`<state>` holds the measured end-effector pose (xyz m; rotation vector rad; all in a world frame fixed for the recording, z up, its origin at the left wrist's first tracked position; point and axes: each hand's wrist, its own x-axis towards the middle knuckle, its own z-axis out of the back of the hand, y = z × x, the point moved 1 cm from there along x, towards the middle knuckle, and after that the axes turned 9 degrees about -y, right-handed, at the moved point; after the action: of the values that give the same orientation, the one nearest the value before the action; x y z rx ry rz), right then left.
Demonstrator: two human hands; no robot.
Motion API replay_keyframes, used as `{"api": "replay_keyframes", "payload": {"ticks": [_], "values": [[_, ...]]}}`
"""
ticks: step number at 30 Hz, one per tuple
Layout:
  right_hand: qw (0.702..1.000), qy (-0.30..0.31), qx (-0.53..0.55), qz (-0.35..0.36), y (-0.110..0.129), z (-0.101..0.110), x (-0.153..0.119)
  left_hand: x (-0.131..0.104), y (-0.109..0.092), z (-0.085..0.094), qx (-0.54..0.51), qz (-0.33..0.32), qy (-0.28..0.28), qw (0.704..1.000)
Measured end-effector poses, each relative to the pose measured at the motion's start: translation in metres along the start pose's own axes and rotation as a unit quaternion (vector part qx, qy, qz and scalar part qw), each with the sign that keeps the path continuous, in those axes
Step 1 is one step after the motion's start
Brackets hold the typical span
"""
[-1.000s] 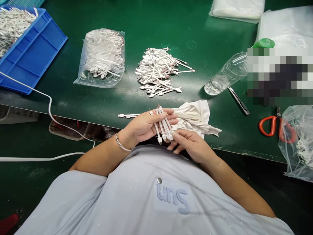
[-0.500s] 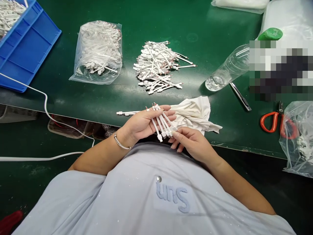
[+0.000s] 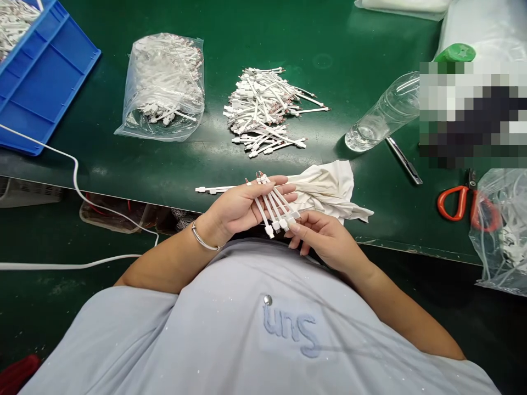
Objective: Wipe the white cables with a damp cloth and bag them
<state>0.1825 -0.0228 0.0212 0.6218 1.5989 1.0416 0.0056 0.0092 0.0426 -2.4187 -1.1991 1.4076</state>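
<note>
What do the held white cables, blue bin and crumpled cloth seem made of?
Short white flat cables: probably smooth plastic sheathing, uniform-looking, with reddish wire ends.
Angular blue bin: likely rigid plastic, slightly glossy, by its moulded ribs.
Crumpled off-white cloth: matte fabric, by its soft folds; fibre unclear.

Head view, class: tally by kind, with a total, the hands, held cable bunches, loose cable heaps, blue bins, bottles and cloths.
Left hand and right hand: 2
Held cable bunch: 1
Loose cable heap: 1
Blue bin: 1
Bottle: 1
Cloth: 1
Total: 7
</note>
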Motion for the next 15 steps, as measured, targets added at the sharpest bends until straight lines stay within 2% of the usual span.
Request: {"api": "replay_keyframes", "payload": {"ticks": [4, 8, 15], "values": [[0.998, 0.043, 0.033, -0.013, -0.0025, 0.0025, 0.0008, -0.0017, 0.0002, -0.0005, 0.006, -0.007, 0.004, 1.000], [0.990, 0.103, 0.081, -0.054, -0.0032, 0.0015, 0.0011, -0.0034, 0.0005, -0.0022, 0.007, -0.009, 0.008, 1.000], [0.987, 0.086, 0.099, -0.089, -0.0051, -0.0023, 0.0009, -0.0006, 0.0013, -0.0017, 0.004, 0.005, 0.003, 1.000]]}}
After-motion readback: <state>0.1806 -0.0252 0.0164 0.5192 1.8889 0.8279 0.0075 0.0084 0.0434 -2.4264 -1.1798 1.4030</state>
